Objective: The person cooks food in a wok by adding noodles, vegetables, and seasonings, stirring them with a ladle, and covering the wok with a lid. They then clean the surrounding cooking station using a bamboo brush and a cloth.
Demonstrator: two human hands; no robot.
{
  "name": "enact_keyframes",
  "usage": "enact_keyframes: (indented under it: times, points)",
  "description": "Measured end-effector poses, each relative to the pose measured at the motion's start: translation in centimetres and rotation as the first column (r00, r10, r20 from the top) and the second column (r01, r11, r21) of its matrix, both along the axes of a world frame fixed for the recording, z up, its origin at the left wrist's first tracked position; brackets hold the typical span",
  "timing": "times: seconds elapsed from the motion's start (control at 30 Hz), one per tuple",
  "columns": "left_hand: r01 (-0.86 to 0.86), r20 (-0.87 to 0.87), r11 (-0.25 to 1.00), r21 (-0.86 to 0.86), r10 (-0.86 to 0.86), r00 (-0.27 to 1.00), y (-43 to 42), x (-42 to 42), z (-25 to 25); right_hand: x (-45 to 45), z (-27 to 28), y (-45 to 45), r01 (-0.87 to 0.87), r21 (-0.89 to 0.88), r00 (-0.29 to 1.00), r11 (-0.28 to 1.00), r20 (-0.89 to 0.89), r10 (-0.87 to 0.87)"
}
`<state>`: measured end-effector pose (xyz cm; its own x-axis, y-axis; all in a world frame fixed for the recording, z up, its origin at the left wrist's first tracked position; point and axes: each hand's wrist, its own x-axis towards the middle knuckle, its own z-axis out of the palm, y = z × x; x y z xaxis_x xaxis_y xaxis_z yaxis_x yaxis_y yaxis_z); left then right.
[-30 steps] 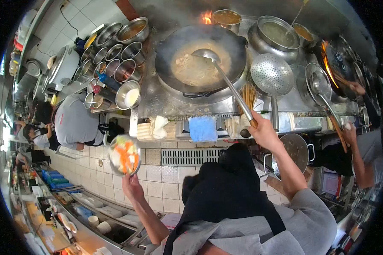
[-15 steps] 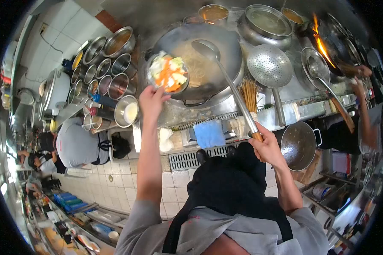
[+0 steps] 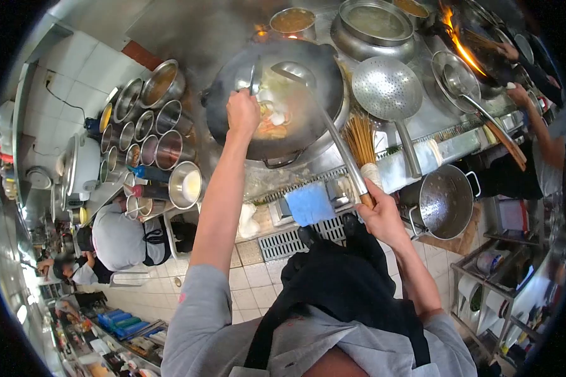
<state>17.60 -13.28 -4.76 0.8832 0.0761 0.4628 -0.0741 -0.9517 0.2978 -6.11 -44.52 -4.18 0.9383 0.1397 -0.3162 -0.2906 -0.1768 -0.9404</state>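
My left hand [image 3: 243, 114] grips a metal bowl [image 3: 248, 74], tipped on its side over the wok [image 3: 223, 94]. Below it, chopped vegetables [image 3: 271, 120] in orange, white and pale green lie in the steaming wok. In my right hand [image 3: 381, 213] is the wooden-tipped handle of a long steel ladle [image 3: 329, 125]. The ladle's head is over the wok, partly veiled by steam. A bamboo wok brush [image 3: 360, 141] with a wrapped handle rests just beyond my right hand.
A perforated strainer [image 3: 387, 88] lies right of the wok, near a large pot [image 3: 374, 44]. Flames [image 3: 460, 44] rise at another burner, where a co-worker's arm [image 3: 534, 113] reaches in. Several metal containers [image 3: 148, 149] stand at left. A deep pot [image 3: 446, 204] sits below the counter's edge.
My left hand has moved forward and tipped the bowl, and the vegetables have gone from the bowl into the wok. My right hand still holds the ladle over the wok.
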Motion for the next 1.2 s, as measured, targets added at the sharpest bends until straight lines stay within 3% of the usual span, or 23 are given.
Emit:
enact_keyframes:
  times: [0.1,0.2,0.3,0.37,0.4,0.43,0.47,0.5,0.53,0.6,0.63,0.67,0.77,0.83,0.87,0.97,1.0,1.07,1.2]
  points:
    - [0.022,0.065,1.0,0.018,-0.023,0.998,-0.9,-1.1,0.9,0.7,0.3,0.3,-0.028,-0.004,0.998,1.0,0.056,0.029]
    - [0.05,0.035,0.993,-0.109,-0.047,0.998,-0.4,-2.0,1.0,1.2,-0.5,-0.3,-0.058,0.032,0.997,0.998,0.046,0.057]
    - [-0.09,0.024,0.984,-0.152,0.095,0.995,0.9,-3.8,1.3,2.2,-1.1,-0.8,-0.071,0.066,0.997,0.995,0.024,0.069]
    - [-0.2,-0.069,0.83,-0.521,0.193,0.979,1.0,-6.1,2.4,3.3,-1.5,-0.5,-0.085,0.02,0.996,0.996,0.008,0.085]
    - [-0.254,-0.125,0.693,-0.675,0.232,0.965,1.3,-7.3,2.3,3.9,-1.7,-0.1,-0.106,-0.038,0.992,0.994,0.066,0.108]
    - [-0.123,-0.029,0.461,-0.879,0.204,0.978,2.6,-8.2,1.0,4.7,-1.8,0.4,-0.127,-0.097,0.983,0.987,0.121,0.138]
    - [-0.101,-0.015,0.333,-0.937,0.25,0.968,3.6,-9.8,-0.6,5.4,-2.2,0.8,-0.146,-0.155,0.969,0.977,0.174,0.173]
    - [-0.073,-0.008,0.201,-0.977,0.304,0.953,3.6,-12.7,-0.8,6.0,-4.6,1.5,-0.103,-0.213,0.921,0.972,0.349,0.174]
    - [-0.033,-0.005,0.072,-0.997,0.367,0.93,3.4,-16.0,-0.8,6.3,-5.2,1.7,-0.123,-0.202,0.936,0.972,0.302,0.181]
    - [-0.028,-0.039,-0.03,-0.999,0.482,0.876,2.9,-23.2,-1.6,6.8,-5.8,3.3,-0.184,-0.174,0.947,0.967,0.23,0.222]
    - [-0.036,-0.063,-0.06,-0.998,0.547,0.835,3.4,-27.6,-3.1,6.6,-3.8,4.1,-0.257,-0.293,0.944,0.921,0.126,0.303]
    - [-0.064,-0.135,-0.135,-0.989,0.622,0.771,3.6,-32.5,-4.8,6.8,-8.7,3.5,-0.289,-0.19,0.893,0.938,0.3,0.335]
    - [-0.079,-0.264,-0.268,-0.96,0.776,0.573,1.6,-46.3,-7.3,5.7,-8.6,4.0,-0.226,-0.198,0.939,0.954,0.217,0.268]
    - [-0.058,-0.338,-0.338,-0.939,0.887,0.314,0.9,-54.8,-8.6,6.0,-9.0,3.6,-0.196,-0.211,0.959,0.958,0.16,0.232]
    - [-0.035,-0.376,-0.376,-0.926,0.911,0.172,0.2,-59.3,-9.1,6.5,-8.9,3.4,-0.235,-0.351,0.948,0.906,0.124,0.294]
    - [0.043,-0.313,-0.312,-0.949,0.923,-0.225,-1.2,-72.7,-9.9,7.8,-10.3,3.1,-0.273,-0.203,0.949,0.94,0.103,0.298]
    - [0.061,-0.29,-0.286,-0.956,0.9,-0.326,-1.6,-76.7,-9.7,8.3,-11.0,3.1,-0.262,-0.255,0.948,0.931,0.113,0.298]
    - [0.169,-0.207,-0.143,-0.975,0.861,-0.465,-2.0,-85.3,-9.2,8.6,-11.7,3.5,-0.202,-0.343,0.957,0.917,0.129,0.259]
    - [0.303,-0.209,-0.003,-0.953,0.731,-0.65,-2.2,-101.0,-8.8,7.4,-11.0,6.0,-0.155,-0.395,0.95,0.906,0.191,0.246]
